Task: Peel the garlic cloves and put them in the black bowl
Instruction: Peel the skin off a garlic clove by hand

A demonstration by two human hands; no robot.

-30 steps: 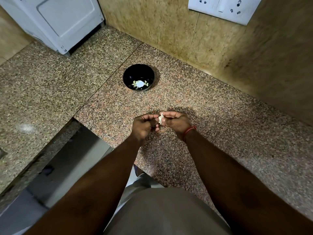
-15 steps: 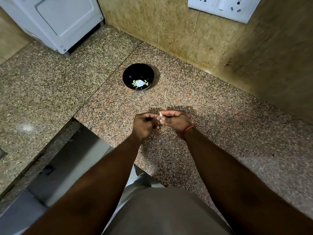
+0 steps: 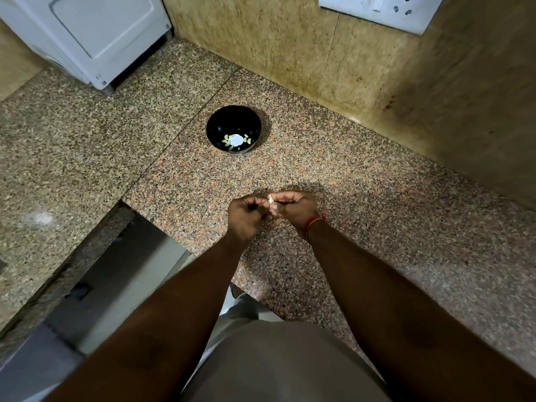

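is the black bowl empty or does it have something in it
Not empty. The round black bowl on the speckled granite counter holds several pale greenish garlic cloves around a bright white patch at its bottom.

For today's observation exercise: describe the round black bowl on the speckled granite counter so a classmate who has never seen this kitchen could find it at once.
Start at the white socket panel on the tan stone wall, then look down-left to the speckled granite counter. The round black bowl stands there alone, beyond the left hand and right hand. It is the only dark, glossy vessel there, holding pale garlic pieces around a bright white spot.
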